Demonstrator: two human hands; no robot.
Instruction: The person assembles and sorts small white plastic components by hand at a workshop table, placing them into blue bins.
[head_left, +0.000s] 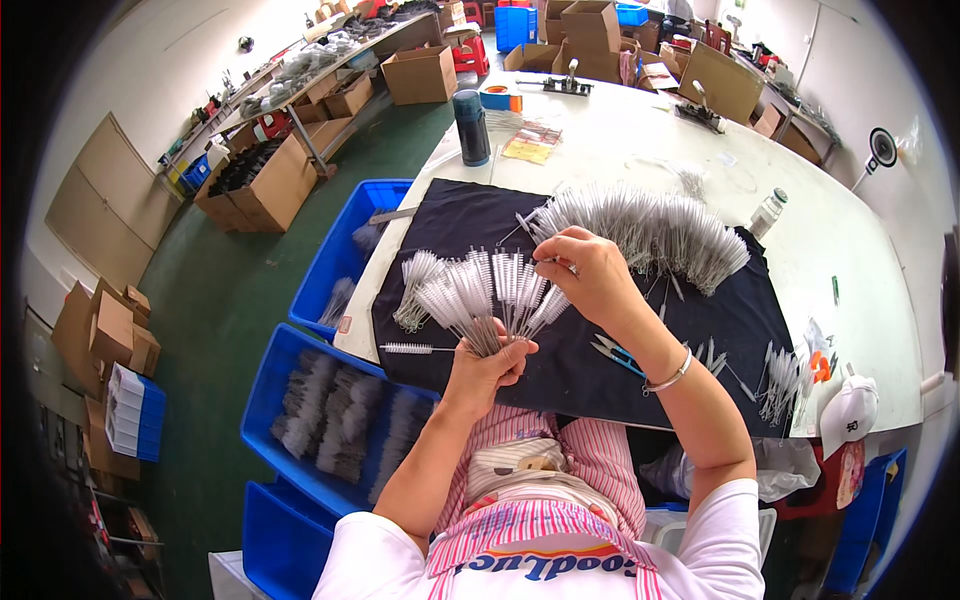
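My left hand [490,368] is closed around the wire handles of a bunch of small white bristle brushes [470,292], whose heads fan out upward. Just right of those heads is my right hand [592,272], its thumb and fingers drawn together in a pinch. What sits between those fingers is too small to make out. Behind the bunch, a large pile of similar brushes [640,230] lies on a dark cloth [450,215]. One single brush [410,348] rests on the cloth left of my left hand.
Blue-handled snips [618,355] and more brushes [780,385] lie to the right. A dark flask [471,128], a glass jar [768,213] and a white cap [849,412] stand around the white table [850,290]. At left, a blue bin [262,400] holds bundled brushes.
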